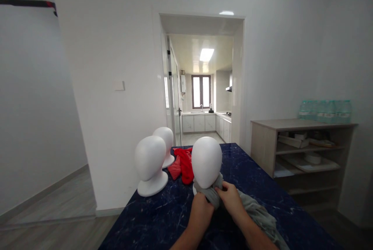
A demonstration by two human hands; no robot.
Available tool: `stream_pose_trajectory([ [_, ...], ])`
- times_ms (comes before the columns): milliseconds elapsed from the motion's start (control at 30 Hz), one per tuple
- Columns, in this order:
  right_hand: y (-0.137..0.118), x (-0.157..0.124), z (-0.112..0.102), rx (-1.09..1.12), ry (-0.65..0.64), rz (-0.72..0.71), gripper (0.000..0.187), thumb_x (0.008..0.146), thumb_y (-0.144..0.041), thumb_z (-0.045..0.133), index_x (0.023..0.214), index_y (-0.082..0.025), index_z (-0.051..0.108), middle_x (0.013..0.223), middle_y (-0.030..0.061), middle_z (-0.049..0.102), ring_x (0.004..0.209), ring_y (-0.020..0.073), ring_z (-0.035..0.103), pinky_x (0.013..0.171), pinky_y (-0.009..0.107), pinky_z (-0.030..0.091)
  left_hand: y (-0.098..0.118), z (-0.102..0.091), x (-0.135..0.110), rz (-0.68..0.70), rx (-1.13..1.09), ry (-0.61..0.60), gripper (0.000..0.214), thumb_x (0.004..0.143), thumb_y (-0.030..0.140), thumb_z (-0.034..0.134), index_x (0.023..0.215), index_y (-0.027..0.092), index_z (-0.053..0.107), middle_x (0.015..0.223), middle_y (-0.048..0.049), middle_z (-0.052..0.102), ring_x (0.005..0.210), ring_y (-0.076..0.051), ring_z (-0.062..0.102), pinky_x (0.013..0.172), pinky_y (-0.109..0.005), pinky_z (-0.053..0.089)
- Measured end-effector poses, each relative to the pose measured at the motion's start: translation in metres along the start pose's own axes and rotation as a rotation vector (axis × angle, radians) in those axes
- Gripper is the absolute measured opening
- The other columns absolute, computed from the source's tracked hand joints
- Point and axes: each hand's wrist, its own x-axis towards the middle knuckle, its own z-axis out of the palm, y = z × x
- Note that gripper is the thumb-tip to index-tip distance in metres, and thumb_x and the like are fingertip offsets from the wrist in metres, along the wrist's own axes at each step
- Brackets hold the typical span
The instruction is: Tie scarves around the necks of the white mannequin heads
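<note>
A white mannequin head point(206, 161) stands upright on the table in front of me. A grey scarf point(253, 208) is wrapped about its neck, and one long end trails over the table to the lower right. My left hand point(201, 209) is closed on the scarf just below the chin. On the right side of the neck, my right hand point(231, 199) pinches the same cloth between thumb and fingers. The neck and base of this head are mostly hidden by the scarf and my hands.
Two more white mannequin heads, a nearer one point(150, 159) and a farther one point(164, 141), stand at the left edge of the dark blue marbled table point(163, 219). Red cloth point(186, 166) lies behind the middle head. A wooden shelf unit point(264, 135) with water bottles point(325, 111) stands right.
</note>
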Motion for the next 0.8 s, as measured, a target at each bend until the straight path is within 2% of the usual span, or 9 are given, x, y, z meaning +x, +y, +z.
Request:
stream_pose_trajectory([
  [133,-0.003,-0.002,0.003,0.343,-0.095,0.069,0.037,0.074,-0.047,0.083,0.095,-0.018,0.074,0.089,0.0069,0.079,0.09,0.0295,0.072,0.082,0.037,0.055,0.006,0.0,-0.001,-0.004,-0.022,-0.01,0.027,0.084,0.016,0.063,0.099,0.02,0.085,0.105,-0.0113,0.084,0.092,-0.029,0.077,0.086,-0.035,0.056],
  [233,-0.006,-0.005,0.006,0.497,-0.115,0.143,0.048,0.077,-0.054,0.085,0.106,-0.02,0.069,0.088,0.0058,0.079,0.083,0.0267,0.074,0.079,0.037,0.056,0.011,0.0,-0.001,0.027,-0.059,-0.023,0.032,0.086,0.018,0.063,0.109,0.022,0.084,0.11,-0.0104,0.084,0.098,-0.029,0.077,0.093,-0.036,0.057],
  [333,-0.007,-0.008,0.01,0.589,-0.215,0.169,0.067,0.068,-0.052,0.093,0.118,-0.023,0.06,0.094,0.007,0.081,0.084,0.028,0.076,0.081,0.041,0.058,0.009,-0.001,-0.002,0.022,-0.059,-0.018,0.036,0.088,0.018,0.059,0.114,0.023,0.083,0.11,-0.0096,0.084,0.097,-0.028,0.078,0.096,-0.038,0.057],
  [433,-0.009,-0.012,0.014,0.613,-0.306,0.116,0.086,0.059,-0.042,0.099,0.13,-0.025,0.053,0.106,0.0087,0.082,0.096,0.0304,0.077,0.09,0.044,0.058,0.004,-0.001,-0.001,0.024,-0.062,-0.021,0.04,0.087,0.016,0.056,0.116,0.023,0.083,0.112,-0.0096,0.084,0.099,-0.028,0.079,0.098,-0.039,0.058],
  [567,-0.009,-0.014,0.015,0.52,-0.341,0.11,0.101,0.057,-0.03,0.096,0.145,-0.027,0.047,0.104,0.0056,0.081,0.096,0.0305,0.077,0.086,0.042,0.06,-0.003,0.0,0.001,0.054,-0.079,-0.057,0.043,0.083,0.012,0.055,0.113,0.023,0.084,0.115,-0.0081,0.084,0.105,-0.027,0.078,0.103,-0.039,0.057],
  [667,-0.006,-0.013,0.014,0.504,-0.342,0.091,0.098,0.06,-0.029,0.092,0.147,-0.027,0.048,0.099,0.0038,0.08,0.091,0.0286,0.076,0.08,0.04,0.06,-0.006,0.003,0.002,0.029,-0.07,-0.032,0.047,0.079,0.008,0.054,0.113,0.022,0.084,0.114,-0.0085,0.084,0.106,-0.027,0.078,0.103,-0.039,0.056],
  [800,-0.001,-0.01,0.015,0.51,-0.326,0.066,0.089,0.063,-0.029,0.088,0.144,-0.026,0.051,0.094,0.0038,0.08,0.087,0.0274,0.076,0.078,0.039,0.061,-0.01,0.005,0.002,-0.091,0.014,0.009,0.039,0.08,0.009,0.058,0.109,0.018,0.083,0.107,-0.0122,0.084,0.1,-0.029,0.078,0.093,-0.038,0.057],
])
